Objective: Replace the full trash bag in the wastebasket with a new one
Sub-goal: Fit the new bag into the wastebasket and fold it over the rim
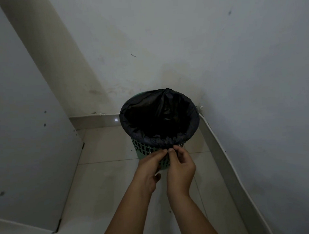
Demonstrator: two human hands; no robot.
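Both hands, left (149, 167) and right (180, 167), and forearms are bare: no sleeves, rings or watch.

1. Walls (182, 36): pale, scuffed, meeting at a corner; stains low down.
2. Floor (103, 181): light glossy tiles, grout lines visible.
3. Skirting (95, 122): tiled.
4. Cabinet panel (23, 140): grey, left.
5. Lighting: dim.

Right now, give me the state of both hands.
Left hand: pinching the trash bag edge at the near rim.
Right hand: pinching the same bag edge.
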